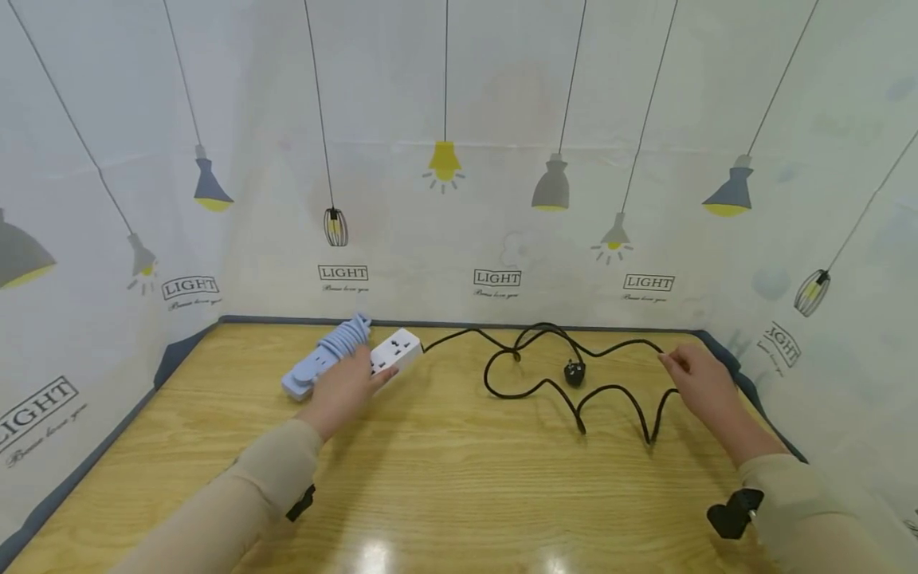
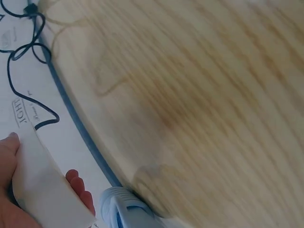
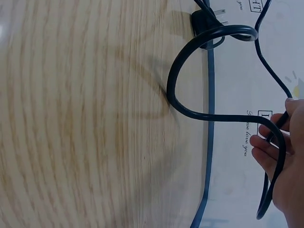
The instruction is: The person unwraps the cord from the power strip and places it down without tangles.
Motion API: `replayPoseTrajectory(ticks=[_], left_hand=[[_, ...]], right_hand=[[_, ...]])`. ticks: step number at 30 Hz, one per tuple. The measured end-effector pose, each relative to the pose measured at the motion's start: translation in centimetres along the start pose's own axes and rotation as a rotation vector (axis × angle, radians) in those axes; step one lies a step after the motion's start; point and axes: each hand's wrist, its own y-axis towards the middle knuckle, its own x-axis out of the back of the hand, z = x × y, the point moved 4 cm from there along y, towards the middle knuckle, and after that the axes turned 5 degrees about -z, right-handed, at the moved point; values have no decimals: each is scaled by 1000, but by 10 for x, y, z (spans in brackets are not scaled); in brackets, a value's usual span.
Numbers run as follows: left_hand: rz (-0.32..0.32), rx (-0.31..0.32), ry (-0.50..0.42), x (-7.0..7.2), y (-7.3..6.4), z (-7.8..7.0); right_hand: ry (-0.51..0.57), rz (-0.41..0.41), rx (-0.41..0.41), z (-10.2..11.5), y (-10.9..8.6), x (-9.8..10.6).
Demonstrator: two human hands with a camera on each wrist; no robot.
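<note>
My left hand [image 1: 344,391] grips a white power strip [image 1: 398,347] by its sides, with the strip's socket face partly showing in the head view. From the strip's far end runs a black cord [image 1: 512,396]. In the right wrist view the cord [image 3: 228,118] passes between the thumb and fingers of my right hand [image 3: 290,159], which pinches it. A bend of cord hangs in front of the palm. The cord's black plug [image 1: 574,373] has its pins showing, in the middle of the loose coils. Close beside my left hand lies a light blue power strip [image 1: 308,373] with its cord wound up.
The wood-grain table [image 1: 459,494] ends at a dark blue edge [image 1: 272,320] along the back. A pale curtain [image 1: 416,239] printed with hanging lamps stands behind and at both sides. Black wrist mounts [image 1: 735,514] sit on the sleeves.
</note>
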Motion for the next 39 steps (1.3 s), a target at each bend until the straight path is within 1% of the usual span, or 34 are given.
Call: replayPoseTrajectory(ticks=[3, 8, 11, 13, 17, 19, 22, 27, 31, 35, 39], left_hand=[[7, -24, 32, -6, 2, 0], [16, -59, 80, -16, 5, -1], [24, -69, 111, -24, 7, -1], [27, -72, 116, -28, 8, -2], [34, -102, 144, -34, 7, -3], [40, -121, 155, -36, 4, -5], [55, -144, 153, -37, 0, -8], [82, -148, 143, -35, -5, -14], [88, -142, 155, -34, -6, -17], [92, -140, 153, -36, -4, -19], [86, -155, 155, -40, -2, -20]], right_hand=[[-7, 5, -5, -2, -1, 1], [-12, 35, -6, -2, -1, -1], [-21, 65, -15, -1, 0, -4], [-29, 93, -29, -1, 0, -8], [-18, 169, -70, -1, 0, -14], [8, 205, -80, -1, -1, -16], [45, 256, -74, 0, -1, -20], [155, 349, -53, 6, -4, -24], [223, 415, -52, 13, -4, -24], [218, 496, -57, 23, -6, -23], [219, 575, -37, 33, -10, -27]])
